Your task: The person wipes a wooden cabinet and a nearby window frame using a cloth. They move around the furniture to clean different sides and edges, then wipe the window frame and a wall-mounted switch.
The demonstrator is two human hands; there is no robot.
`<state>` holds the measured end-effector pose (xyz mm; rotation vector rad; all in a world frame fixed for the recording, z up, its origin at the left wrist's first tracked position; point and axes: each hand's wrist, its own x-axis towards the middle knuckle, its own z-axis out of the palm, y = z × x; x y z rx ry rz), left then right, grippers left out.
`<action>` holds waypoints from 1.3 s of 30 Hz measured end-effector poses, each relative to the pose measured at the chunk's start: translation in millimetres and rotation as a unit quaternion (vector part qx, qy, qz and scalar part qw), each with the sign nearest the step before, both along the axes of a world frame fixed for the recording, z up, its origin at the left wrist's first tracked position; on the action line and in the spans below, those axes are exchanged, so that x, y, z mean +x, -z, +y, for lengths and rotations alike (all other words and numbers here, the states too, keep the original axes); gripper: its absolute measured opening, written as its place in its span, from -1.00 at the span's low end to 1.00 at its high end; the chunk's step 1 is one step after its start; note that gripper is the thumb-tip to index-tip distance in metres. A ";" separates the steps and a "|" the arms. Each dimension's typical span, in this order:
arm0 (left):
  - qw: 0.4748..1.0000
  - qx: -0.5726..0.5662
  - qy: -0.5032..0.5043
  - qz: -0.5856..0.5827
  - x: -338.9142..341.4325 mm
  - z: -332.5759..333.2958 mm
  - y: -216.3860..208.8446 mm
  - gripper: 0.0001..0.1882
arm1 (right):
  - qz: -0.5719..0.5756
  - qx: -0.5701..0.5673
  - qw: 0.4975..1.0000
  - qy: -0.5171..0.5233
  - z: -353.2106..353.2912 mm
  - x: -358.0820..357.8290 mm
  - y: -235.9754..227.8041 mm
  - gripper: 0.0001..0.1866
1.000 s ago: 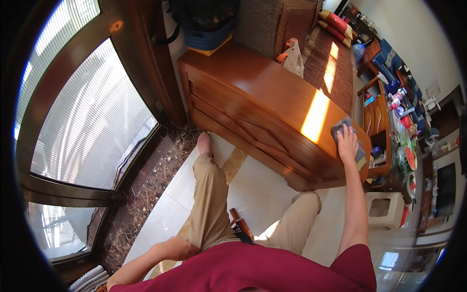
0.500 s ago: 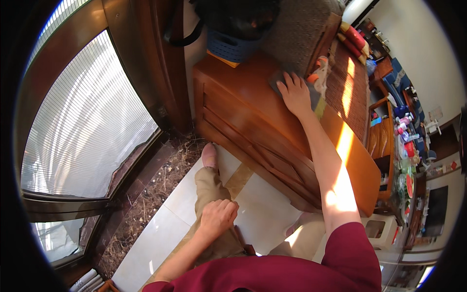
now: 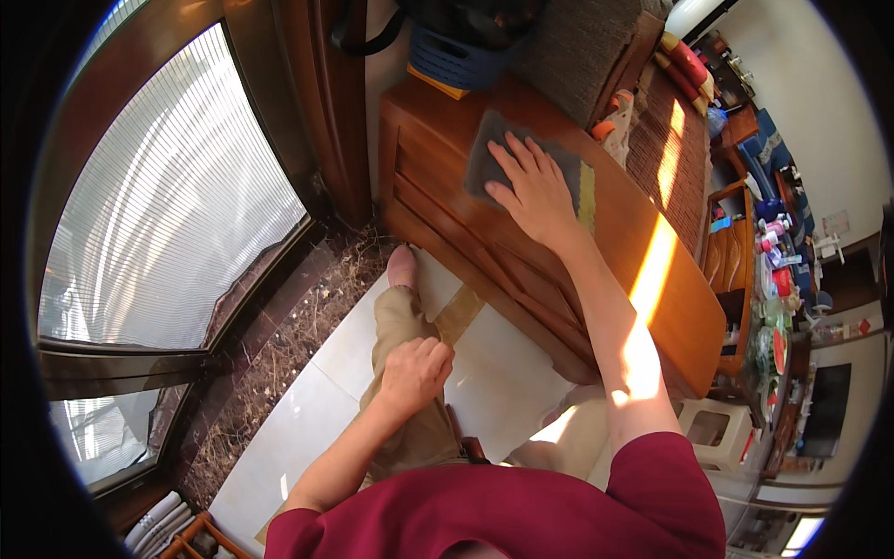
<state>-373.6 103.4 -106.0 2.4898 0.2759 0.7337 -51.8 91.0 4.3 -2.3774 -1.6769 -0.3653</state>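
My right hand [image 3: 533, 191] lies flat with spread fingers on a dark grey cloth [image 3: 486, 154]. A yellow-green band [image 3: 587, 197] runs along the cloth's right edge. The cloth is spread over the top of a glossy reddish-brown wooden cabinet [image 3: 684, 326], reaching close to its front edge. Lower down, my left hand [image 3: 416, 375] is closed in a loose fist over my bent leg, with nothing showing in it.
At the cabinet's far end sits a blue basket [image 3: 456, 61] holding something black. A brown woven mat [image 3: 582, 61] and an orange-and-white item [image 3: 615, 126] lie beyond. Glazed doors [image 3: 172, 205] stand at left; a pale plastic stool [image 3: 715, 433] is at right.
My right hand has drawn the cloth left and slightly nearer, toward the cabinet's front edge, and more of the cloth shows. The left hand stays closed; the view has shifted slightly.
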 end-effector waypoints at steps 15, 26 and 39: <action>1.000 0.012 0.003 -0.012 -19.8 -17.2 3.3 -0.90 | -0.095 -0.019 0.993 0.062 -202.9 -49.0 -18.7 -0.20; 0.988 -0.135 0.025 0.064 76.1 51.1 -15.9 -0.87 | -0.199 -0.083 0.976 -0.019 -150.6 -51.5 -15.8 -0.32; 0.986 -0.083 -0.025 0.143 112.5 86.6 46.4 -0.82 | -0.322 -0.097 0.931 -0.145 118.4 -40.3 4.6 -0.42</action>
